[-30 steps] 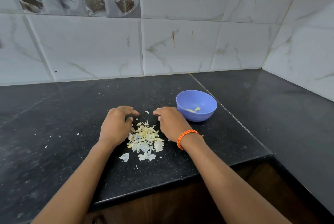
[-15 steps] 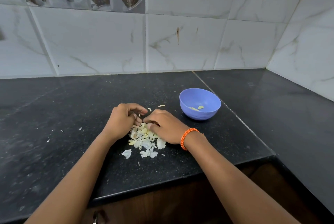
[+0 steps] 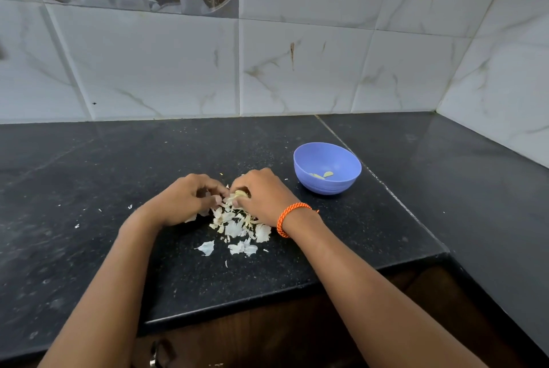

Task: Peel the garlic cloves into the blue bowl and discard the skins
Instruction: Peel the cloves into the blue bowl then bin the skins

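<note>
A pile of white garlic skins (image 3: 236,226) lies on the black counter (image 3: 89,189). Both hands meet over its far edge. My left hand (image 3: 184,200) and my right hand (image 3: 264,197), with an orange wrist band, have their fingers curled and pinch a pale garlic clove (image 3: 240,194) between them. The blue bowl (image 3: 326,168) stands to the right of my right hand and holds a few peeled cloves (image 3: 322,175).
Tiled walls rise behind the counter and along its right side. The counter's front edge (image 3: 267,287) runs close below the skins, with a dark cabinet front under it. Small skin flecks (image 3: 77,225) dot the counter to the left.
The hands, apart at either side of the pile a second ago, have come together over it and now pinch a clove between their fingertips. The bowl has not moved.
</note>
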{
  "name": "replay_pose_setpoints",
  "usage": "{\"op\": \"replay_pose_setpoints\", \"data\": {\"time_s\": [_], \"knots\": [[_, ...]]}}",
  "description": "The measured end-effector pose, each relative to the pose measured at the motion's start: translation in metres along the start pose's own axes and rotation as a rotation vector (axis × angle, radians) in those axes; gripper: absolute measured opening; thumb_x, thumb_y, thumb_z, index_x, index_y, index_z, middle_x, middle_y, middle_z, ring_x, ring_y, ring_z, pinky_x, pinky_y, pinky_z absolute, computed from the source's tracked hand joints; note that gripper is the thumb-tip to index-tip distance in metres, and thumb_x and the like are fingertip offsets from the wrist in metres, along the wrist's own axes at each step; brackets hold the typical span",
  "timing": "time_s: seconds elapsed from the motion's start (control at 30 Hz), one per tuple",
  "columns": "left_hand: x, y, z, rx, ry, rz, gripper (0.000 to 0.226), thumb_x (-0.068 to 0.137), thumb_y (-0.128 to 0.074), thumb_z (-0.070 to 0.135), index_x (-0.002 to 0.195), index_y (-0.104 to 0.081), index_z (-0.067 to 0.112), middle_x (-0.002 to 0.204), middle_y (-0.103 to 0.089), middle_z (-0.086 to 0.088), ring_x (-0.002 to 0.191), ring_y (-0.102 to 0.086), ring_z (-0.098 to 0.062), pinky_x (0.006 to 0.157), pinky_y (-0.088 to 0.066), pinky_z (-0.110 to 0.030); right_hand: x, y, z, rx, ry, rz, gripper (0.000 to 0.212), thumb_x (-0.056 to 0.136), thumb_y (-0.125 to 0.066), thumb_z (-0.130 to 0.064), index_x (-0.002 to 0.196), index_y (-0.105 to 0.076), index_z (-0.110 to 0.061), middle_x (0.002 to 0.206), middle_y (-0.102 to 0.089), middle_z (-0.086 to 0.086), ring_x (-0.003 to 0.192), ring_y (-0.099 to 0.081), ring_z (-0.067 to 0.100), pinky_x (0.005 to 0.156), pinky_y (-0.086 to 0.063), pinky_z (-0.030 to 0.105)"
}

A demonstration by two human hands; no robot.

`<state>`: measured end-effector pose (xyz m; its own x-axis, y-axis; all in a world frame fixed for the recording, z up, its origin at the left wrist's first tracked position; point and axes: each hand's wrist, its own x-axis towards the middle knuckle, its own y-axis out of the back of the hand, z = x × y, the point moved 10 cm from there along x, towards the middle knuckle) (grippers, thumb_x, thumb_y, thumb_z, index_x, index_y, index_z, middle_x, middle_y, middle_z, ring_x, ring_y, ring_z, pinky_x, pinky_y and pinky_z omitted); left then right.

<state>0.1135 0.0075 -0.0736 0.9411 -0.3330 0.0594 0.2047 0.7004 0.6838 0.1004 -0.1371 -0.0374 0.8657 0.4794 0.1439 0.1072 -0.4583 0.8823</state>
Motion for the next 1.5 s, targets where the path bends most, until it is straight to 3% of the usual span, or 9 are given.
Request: {"op": "replay_pose_setpoints", "data": {"time_s": [0.2,0.33,0.6,0.73,0.87,1.0,1.17,1.27,1.5], "knots": [[-0.001,0.0,0.002,-0.025,0.028,0.007,0.034,0.084,-0.092,0.01,0.094,-0.086,0.042,0.085,-0.077,0.006,0.075,-0.065,-0.006,0.079,-0.054,-0.025,0.001,0.017,0.004,0.071,-0.008,0.113,0.014,0.098,-0.072,-0.016,0.097,-0.083,-0.024,0.081,-0.069,-0.004,0.096,-0.057,0.024,0.089,-0.053,0.038],[-0.003,-0.002,0.014,0.059,-0.002,0.062,0.028,0.085,-0.091,0.012,0.093,-0.087,0.038,0.081,-0.077,0.013,0.072,-0.066,0.0,0.071,-0.049,-0.012,-0.003,0.022,0.005,0.038,-0.011,0.169,0.019,0.101,-0.067,-0.01,0.1,-0.082,-0.022,0.096,-0.077,0.004,0.101,-0.061,0.024,0.085,-0.053,0.037],[-0.005,-0.003,0.03,0.015,-0.022,0.157,0.012,0.088,-0.088,0.006,0.086,-0.085,0.018,0.071,-0.077,0.01,0.053,-0.065,-0.001,0.057,-0.051,-0.014,-0.004,0.016,0.013,0.176,-0.046,0.15,0.015,0.094,-0.073,-0.009,0.093,-0.081,-0.021,0.087,-0.075,-0.007,0.089,-0.066,0.013,0.08,-0.055,0.032],[-0.005,0.006,0.03,0.039,-0.057,0.241,0.02,0.091,-0.086,0.012,0.085,-0.084,0.031,0.085,-0.078,0.013,0.073,-0.069,-0.01,0.071,-0.054,-0.027,-0.01,0.016,0.015,0.193,-0.067,0.071,0.022,0.104,-0.061,-0.016,0.101,-0.083,-0.02,0.088,-0.077,-0.006,0.08,-0.068,0.005,0.074,-0.052,0.029],[-0.007,0.006,0.032,0.033,-0.085,0.272,0.019,0.094,-0.082,0.012,0.089,-0.085,0.031,0.088,-0.078,0.015,0.083,-0.068,-0.007,0.071,-0.046,-0.012,-0.017,0.019,0.015,0.126,-0.056,0.053,0.038,0.105,-0.05,-0.005,0.1,-0.082,-0.024,0.093,-0.076,-0.005,0.071,-0.068,0.002,0.067,-0.054,0.032],[-0.011,0.008,0.034,0.013,-0.095,0.332,0.02,0.096,-0.08,0.016,0.092,-0.085,0.035,0.092,-0.079,0.015,0.084,-0.068,-0.014,0.08,-0.055,-0.029,-0.027,0.024,0.013,0.171,-0.011,0.056,0.037,0.099,-0.052,0.002,0.099,-0.081,-0.022,0.106,-0.078,-0.003,0.072,-0.065,-0.005,0.063,-0.046,0.012],[-0.02,0.006,0.026,0.037,-0.062,0.282,0.021,0.098,-0.079,0.018,0.093,-0.084,0.037,0.105,-0.077,0.016,0.097,-0.069,-0.001,0.086,-0.054,-0.026,-0.035,0.02,0.022,0.044,-0.021,-0.004,0.018,0.093,-0.078,-0.025,0.11,-0.08,-0.029,0.112,-0.074,-0.005,0.108,-0.06,0.009,0.095,-0.056,0.039],[-0.025,0.003,0.027,0.031,-0.049,0.299,0.02,0.098,-0.078,0.018,0.09,-0.084,0.035,0.107,-0.076,0.015,0.091,-0.071,-0.006,0.075,-0.05,-0.012,-0.039,0.013,0.014,-0.072,0.008,-0.048,0.02,0.095,-0.076,-0.035,0.114,-0.078,-0.032,0.111,-0.067,-0.006,0.114,-0.045,0.012,0.093,-0.048,0.039],[-0.028,-0.001,0.037,-0.025,-0.058,0.358,0.017,0.1,-0.076,0.017,0.095,-0.086,0.03,0.1,-0.078,0.014,0.082,-0.063,0.011,0.073,-0.042,-0.015,-0.032,0.0,0.002,-0.18,0.021,0.008,0.006,0.103,-0.064,-0.028,0.104,-0.069,-0.025,0.108,-0.066,-0.003,0.103,-0.059,0.021,0.081,-0.045,0.038]]}}
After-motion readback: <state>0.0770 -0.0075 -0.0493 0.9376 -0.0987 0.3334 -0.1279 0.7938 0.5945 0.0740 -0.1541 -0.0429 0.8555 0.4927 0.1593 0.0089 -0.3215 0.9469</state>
